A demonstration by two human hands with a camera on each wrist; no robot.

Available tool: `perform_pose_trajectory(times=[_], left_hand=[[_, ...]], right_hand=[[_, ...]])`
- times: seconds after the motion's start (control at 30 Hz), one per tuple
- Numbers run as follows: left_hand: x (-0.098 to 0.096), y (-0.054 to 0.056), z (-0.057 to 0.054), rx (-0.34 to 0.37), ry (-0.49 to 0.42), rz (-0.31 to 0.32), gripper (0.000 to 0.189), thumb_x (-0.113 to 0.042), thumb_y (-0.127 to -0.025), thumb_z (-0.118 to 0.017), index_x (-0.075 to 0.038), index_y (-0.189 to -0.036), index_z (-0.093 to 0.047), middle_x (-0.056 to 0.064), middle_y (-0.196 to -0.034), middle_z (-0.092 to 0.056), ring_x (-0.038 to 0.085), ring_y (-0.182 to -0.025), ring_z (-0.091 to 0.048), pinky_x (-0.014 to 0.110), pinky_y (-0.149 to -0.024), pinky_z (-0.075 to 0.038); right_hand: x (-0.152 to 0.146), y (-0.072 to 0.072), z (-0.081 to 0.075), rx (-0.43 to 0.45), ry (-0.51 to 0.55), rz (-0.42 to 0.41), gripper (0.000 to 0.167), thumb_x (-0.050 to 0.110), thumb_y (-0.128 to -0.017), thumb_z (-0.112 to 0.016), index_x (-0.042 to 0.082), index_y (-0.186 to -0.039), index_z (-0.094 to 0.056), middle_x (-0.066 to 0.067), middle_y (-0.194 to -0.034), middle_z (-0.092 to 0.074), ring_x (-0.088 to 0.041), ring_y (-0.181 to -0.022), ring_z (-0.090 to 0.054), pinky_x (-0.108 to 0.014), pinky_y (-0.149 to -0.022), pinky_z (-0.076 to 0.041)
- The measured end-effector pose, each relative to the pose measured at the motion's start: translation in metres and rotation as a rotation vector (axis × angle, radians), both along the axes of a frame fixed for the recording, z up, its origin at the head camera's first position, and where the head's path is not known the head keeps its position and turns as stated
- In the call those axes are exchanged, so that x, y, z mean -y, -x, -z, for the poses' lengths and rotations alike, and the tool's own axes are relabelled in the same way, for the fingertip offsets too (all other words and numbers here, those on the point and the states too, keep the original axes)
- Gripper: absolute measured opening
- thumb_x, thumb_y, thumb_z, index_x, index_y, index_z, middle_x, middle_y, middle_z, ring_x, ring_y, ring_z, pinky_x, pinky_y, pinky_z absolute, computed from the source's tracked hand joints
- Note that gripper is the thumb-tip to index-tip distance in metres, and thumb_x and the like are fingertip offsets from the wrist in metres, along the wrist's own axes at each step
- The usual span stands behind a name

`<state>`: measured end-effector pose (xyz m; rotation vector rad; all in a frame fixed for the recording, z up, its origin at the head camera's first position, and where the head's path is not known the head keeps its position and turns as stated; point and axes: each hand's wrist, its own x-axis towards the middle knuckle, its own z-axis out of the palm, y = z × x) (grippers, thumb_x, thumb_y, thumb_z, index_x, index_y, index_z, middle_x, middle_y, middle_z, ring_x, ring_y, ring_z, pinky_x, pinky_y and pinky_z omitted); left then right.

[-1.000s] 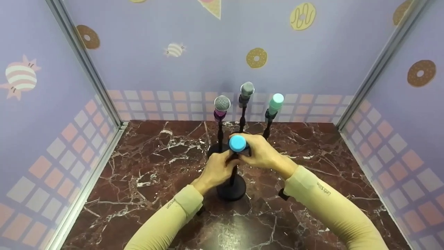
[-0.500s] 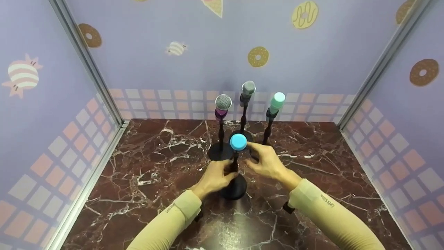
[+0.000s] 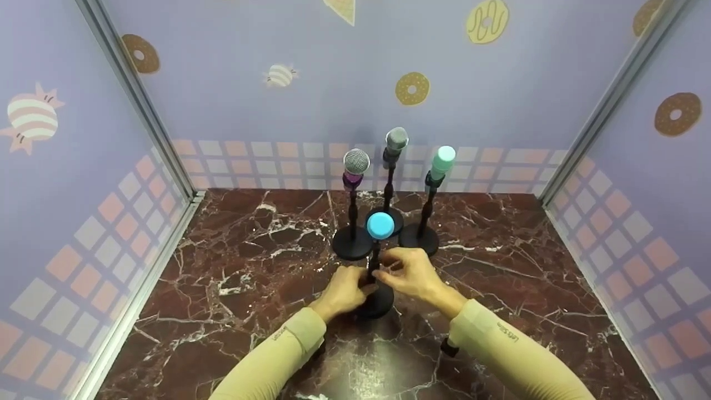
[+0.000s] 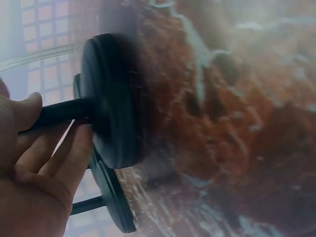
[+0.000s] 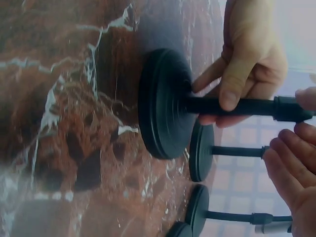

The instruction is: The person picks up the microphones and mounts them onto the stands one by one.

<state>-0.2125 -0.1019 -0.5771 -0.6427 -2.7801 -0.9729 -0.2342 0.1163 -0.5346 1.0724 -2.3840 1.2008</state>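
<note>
A microphone with a light-blue head (image 3: 380, 225) stands upright on a black microphone stand (image 3: 375, 253) in the middle of the table. My left hand (image 3: 344, 289) grips the pole low down, just above the round black base (image 5: 163, 106); its thumb lies along the pole in the right wrist view. Higher up, my right hand (image 3: 412, 273) holds the pole at its thicker collar (image 5: 289, 108), between thumb and fingers. In the left wrist view the base (image 4: 111, 101) sits close over the marbled surface. The left fingers partly cover the pole there.
Behind stand three more microphones on black stands: a silver-and-purple one (image 3: 356, 162), a grey one (image 3: 396, 140) and a mint-green one (image 3: 443, 161). Their bases cluster near the held stand. Patterned panels (image 3: 266, 111) enclose the dark red marbled table (image 3: 250, 322) at the back and sides.
Both hands have moved down the stand from just under the blue head. The right hand came off the stand half a second ago and now holds the pole lower.
</note>
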Motion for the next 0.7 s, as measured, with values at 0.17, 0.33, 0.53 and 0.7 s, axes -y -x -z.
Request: perform_pose_trajectory(times=[0.17, 0.33, 0.53, 0.7], left_hand=[[0.000, -0.002, 0.008, -0.050, 0.101, -0.006, 0.014, -0.026, -0.097, -0.084, -0.012, -0.102, -0.084, 0.008, -0.095, -0.085, 0.038, -0.090, -0.083, 0.055, -0.079, -0.066], [0.000, -0.004, 0.010, -0.029, 0.100, -0.015, 0.014, -0.026, -0.100, -0.080, -0.013, -0.103, -0.084, 0.009, -0.098, -0.086, 0.038, -0.092, -0.083, 0.055, -0.082, -0.066], [0.003, -0.005, 0.001, 0.014, -0.032, -0.002, 0.019, -0.023, -0.100, -0.079, -0.014, -0.115, -0.084, 0.009, -0.109, -0.088, 0.037, -0.104, -0.084, 0.055, -0.093, -0.067], [0.003, -0.003, -0.011, 0.000, -0.129, 0.010, 0.027, -0.025, -0.099, -0.078, -0.010, -0.122, -0.081, 0.009, -0.117, -0.087, 0.033, -0.112, -0.084, 0.051, -0.101, -0.066]], right_hand=[[0.005, -0.003, 0.004, -0.029, -0.004, 0.058, 0.022, 0.018, -0.090, -0.094, 0.004, -0.101, -0.081, -0.015, -0.091, -0.084, -0.032, -0.080, -0.083, -0.044, -0.070, -0.071], [0.002, -0.003, 0.015, -0.050, -0.082, 0.047, 0.024, 0.018, -0.090, -0.092, 0.005, -0.108, -0.082, -0.014, -0.096, -0.085, -0.032, -0.084, -0.083, -0.046, -0.074, -0.070], [-0.009, -0.007, 0.038, -0.056, -0.351, 0.048, 0.044, 0.028, -0.091, -0.091, 0.004, -0.126, -0.079, -0.016, -0.120, -0.084, -0.034, -0.109, -0.082, -0.050, -0.098, -0.067], [-0.009, -0.014, 0.057, -0.090, -0.575, -0.001, 0.066, 0.041, -0.095, -0.088, -0.001, -0.143, -0.071, -0.022, -0.145, -0.075, -0.039, -0.133, -0.073, -0.051, -0.116, -0.060]])
